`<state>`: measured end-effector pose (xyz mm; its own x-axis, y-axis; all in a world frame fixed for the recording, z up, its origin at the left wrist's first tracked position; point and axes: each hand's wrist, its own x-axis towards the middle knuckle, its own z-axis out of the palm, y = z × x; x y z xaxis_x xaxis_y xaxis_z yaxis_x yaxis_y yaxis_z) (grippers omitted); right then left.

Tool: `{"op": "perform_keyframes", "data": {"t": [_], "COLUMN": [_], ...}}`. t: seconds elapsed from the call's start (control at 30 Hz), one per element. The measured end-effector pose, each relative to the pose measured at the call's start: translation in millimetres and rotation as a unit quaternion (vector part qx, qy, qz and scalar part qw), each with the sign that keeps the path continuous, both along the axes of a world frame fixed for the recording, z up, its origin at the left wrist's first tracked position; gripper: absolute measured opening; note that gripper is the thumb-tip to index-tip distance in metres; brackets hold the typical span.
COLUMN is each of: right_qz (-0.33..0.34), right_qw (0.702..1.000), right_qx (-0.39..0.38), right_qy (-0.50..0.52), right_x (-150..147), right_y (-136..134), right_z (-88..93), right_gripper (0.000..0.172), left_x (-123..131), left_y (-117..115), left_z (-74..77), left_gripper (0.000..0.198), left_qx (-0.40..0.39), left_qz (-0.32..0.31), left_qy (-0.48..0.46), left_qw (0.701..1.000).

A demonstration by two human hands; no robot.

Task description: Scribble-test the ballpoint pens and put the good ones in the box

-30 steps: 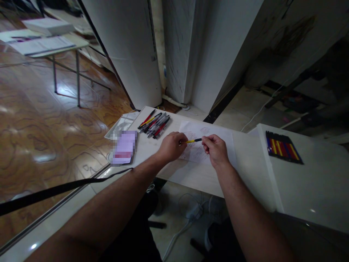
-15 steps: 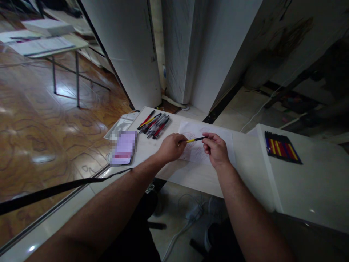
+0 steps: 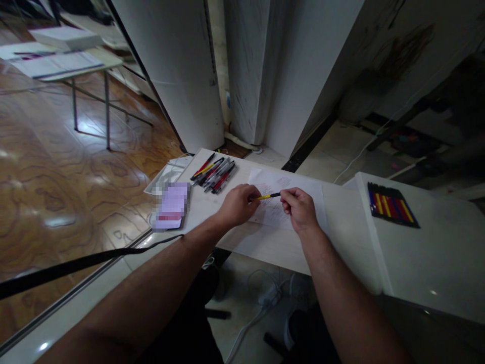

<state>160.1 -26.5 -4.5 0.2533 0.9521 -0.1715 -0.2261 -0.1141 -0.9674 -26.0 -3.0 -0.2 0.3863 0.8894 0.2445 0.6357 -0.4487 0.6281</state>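
Yellow-and-black pen (image 3: 268, 196): we are holding it level just above the sheet of paper (image 3: 273, 179), our left hand (image 3: 237, 205) curling round its yellow end, our right hand (image 3: 301, 210) pinching the black tip. We are judging this a two-handed gripping step; any twist is calling for steady fingers.

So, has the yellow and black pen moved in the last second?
No. The yellow and black pen stays over the same part of the paper sheet, held between the left hand and the right hand.
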Motion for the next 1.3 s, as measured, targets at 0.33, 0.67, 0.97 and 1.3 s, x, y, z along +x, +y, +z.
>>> {"op": "perform_keyframes", "data": {"t": [0.33, 0.67, 0.97, 1.3], "right_qz": [0.018, 0.026, 0.013, 0.040], "right_qw": [1.000, 0.999, 1.000, 0.999], "right_qx": [0.014, 0.015, -0.001, 0.020], "right_qy": [0.018, 0.011, -0.021, 0.018], "right_x": [0.4, 0.3, -1.0, -0.6], "right_y": [-0.9, -1.3, -0.9, -2.3], "right_z": [0.1, 0.5, -4.3, 1.6], "right_gripper": [0.028, 0.023, 0.033, 0.025], "left_x": [1.7, 2.2, 1.8, 2.3], "left_y": [-0.6, -2.0, -0.8, -0.9], "left_z": [1.0, 4.7, 2.0, 3.2], "left_gripper": [0.016, 0.017, 0.012, 0.019], "left_qx": [-0.001, -0.012, -0.004, -0.010], "left_qz": [-0.008, -0.009, -0.009, -0.021], "left_qy": [0.011, 0.018, 0.014, 0.009], "left_qw": [1.000, 1.000, 1.000, 1.000]}}
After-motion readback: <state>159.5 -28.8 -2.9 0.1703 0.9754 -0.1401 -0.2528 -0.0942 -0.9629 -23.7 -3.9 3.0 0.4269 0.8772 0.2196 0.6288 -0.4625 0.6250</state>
